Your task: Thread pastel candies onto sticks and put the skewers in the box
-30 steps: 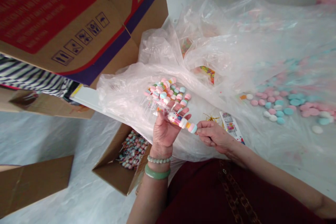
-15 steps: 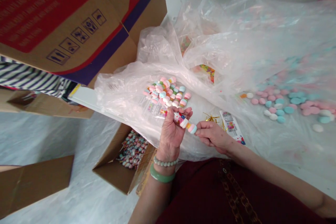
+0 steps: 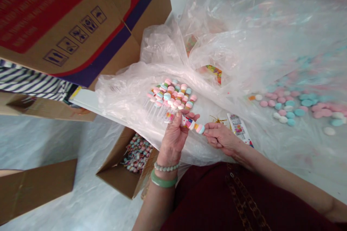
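My left hand is closed around a small clear printed bag. From the bag's right end sticks out a candy skewer of stacked pink, orange, white and blue sweets. My right hand pinches at the skewer's outer blue end; what lies between its fingertips is hidden. Just beyond my left hand lies a pile of candy skewers on clear plastic sheeting, their pale sticks pointing toward me. Gold twist ties and a stack of flat printed bags rest beside my right hand.
Loose pink, blue and white sweets lie on the plastic sheeting to the right. A large carton stands at the back left. Below the table edge, an open carton holds many wrapped skewers.
The skewer sits slightly deeper in the printed bag, with less of it showing. Both hands keep their grip. The view has shifted slightly.
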`<action>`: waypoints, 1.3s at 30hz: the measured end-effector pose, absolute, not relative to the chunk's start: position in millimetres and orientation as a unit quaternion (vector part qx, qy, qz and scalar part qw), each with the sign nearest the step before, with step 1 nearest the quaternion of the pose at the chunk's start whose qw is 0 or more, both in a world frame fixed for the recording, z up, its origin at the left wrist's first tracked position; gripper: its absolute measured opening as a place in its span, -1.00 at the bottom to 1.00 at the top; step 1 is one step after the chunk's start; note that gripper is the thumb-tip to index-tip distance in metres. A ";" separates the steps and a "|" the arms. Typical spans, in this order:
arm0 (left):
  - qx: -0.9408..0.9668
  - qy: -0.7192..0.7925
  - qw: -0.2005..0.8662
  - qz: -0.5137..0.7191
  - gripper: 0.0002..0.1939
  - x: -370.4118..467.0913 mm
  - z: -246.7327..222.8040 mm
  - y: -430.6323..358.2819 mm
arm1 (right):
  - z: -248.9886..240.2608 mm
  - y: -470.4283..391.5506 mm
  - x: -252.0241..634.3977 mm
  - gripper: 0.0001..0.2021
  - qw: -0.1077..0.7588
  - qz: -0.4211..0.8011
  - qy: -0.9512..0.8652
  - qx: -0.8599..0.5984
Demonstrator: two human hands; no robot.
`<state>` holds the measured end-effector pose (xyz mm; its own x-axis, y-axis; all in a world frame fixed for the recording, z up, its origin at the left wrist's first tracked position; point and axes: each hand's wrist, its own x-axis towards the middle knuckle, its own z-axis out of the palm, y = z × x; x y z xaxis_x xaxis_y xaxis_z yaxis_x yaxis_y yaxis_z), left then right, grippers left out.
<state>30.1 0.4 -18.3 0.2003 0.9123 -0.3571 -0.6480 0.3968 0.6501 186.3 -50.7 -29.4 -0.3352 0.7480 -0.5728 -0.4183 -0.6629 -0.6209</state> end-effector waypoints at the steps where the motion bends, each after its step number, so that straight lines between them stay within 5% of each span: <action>1: 0.193 0.363 0.751 0.516 -0.74 31.5 -18.3 -0.6 | -29.0 -51.1 184.4 -0.81 0.370 0.787 -0.194 -0.454; 12: 0.091 0.372 0.798 0.465 -0.62 24.9 -18.9 3.2 | -23.8 -53.3 181.2 -0.81 0.381 0.748 -0.251 -0.482; 20: 0.123 0.393 0.762 0.500 -0.80 39.4 -21.4 -3.9 | -25.6 -49.6 177.7 -0.82 0.375 0.769 -0.227 -0.465; 29: 0.096 0.362 0.805 0.459 -0.55 52.1 -28.0 -9.2 | -24.6 -48.3 176.3 -0.82 0.436 0.749 -0.232 -0.441; 39: 0.112 0.328 0.799 0.492 -0.66 29.4 -20.9 5.1 | -25.3 -46.2 186.7 -0.84 0.353 0.868 -0.121 -0.326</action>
